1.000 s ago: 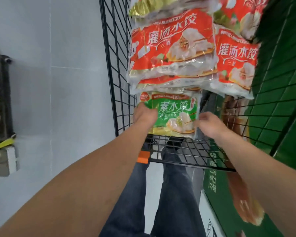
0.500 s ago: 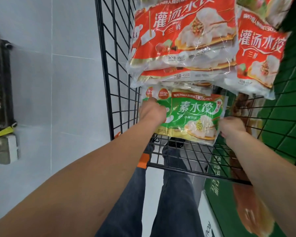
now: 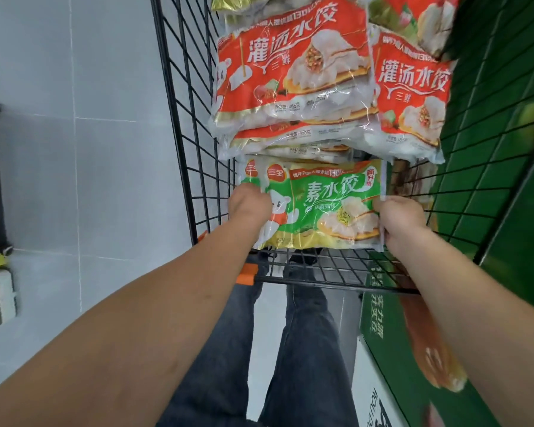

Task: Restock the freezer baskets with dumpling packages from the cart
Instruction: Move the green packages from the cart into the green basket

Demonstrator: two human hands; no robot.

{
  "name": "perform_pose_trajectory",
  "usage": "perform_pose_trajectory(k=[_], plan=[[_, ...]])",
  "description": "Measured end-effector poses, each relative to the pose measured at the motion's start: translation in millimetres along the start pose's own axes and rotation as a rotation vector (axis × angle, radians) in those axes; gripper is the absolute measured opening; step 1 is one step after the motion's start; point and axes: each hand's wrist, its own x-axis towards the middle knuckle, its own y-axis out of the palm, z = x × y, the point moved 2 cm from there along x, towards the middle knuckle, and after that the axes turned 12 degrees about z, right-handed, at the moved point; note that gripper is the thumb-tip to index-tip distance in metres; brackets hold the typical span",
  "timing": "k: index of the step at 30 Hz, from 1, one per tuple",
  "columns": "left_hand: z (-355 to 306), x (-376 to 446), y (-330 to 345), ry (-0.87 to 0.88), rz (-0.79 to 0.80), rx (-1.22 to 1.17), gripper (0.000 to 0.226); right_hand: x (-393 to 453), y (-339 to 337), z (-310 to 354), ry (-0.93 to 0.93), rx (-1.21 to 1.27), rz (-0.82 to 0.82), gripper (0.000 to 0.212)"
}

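Both hands are on the green dumpling package (image 3: 324, 208): my left hand (image 3: 249, 203) curls round its left short edge, and my right hand (image 3: 401, 215) pinches the right short edge, thumb side on the printed face. I hold the bag at the near end of the cart (image 3: 330, 272), just above the wire floor by the near rail, in front of the stack of red dumpling packages (image 3: 293, 75) piled toward the far end.

I judge this bag to be moderately heavy for its size, lumpy and loose inside, with a glossy film that will be slick, more so if frosted. The film is soft and will sag in the middle, so gripping both short edges, as I do, or sliding a palm beneath, looks safest. Hard squeezing could crack the dumplings or split a seam.

Compared with a second ago, the green bag has come out from under the red stack and shows nearly its whole face. A second green bag edge (image 3: 251, 175) peeks out behind its left corner. My right hand has shifted outward to the bag's right edge.
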Motion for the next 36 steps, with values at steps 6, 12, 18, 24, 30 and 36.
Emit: perform_pose_trajectory(k=[6, 12, 18, 24, 30, 36], plan=[[-6.0, -66.6, -27.0, 0.147, 0.096, -0.283, 0.017, -82.8, -22.2, 12.9, -0.061, 0.117, -0.077, 0.012], [-25.7, -146.8, -53.1, 0.272, 0.279, -0.295, 0.020, -169.3, -58.7, -4.1, -0.129, 0.261, -0.117, 0.007], [-55.8, -219.7, -37.7, 0.433, 0.373, -0.070, 0.008, -243.0, -119.8, -56.6, -0.181, 0.522, -0.156, 0.012], [-78.2, -293.6, 40.8, 0.569, 0.441, 0.129, 0.013, -294.2, -177.2, -137.2, -0.253, 0.705, -0.217, 0.020], [-75.2, -352.4, 157.1, 0.724, 0.455, 0.320, 0.007, -329.0, -247.3, -233.3, -0.261, 0.806, -0.321, 0.016], [-78.7, -392.4, 260.8, 0.830, 0.495, 0.511, 0.010, -340.3, -312.3, -296.3, -0.265, 0.809, -0.461, 0.014]])
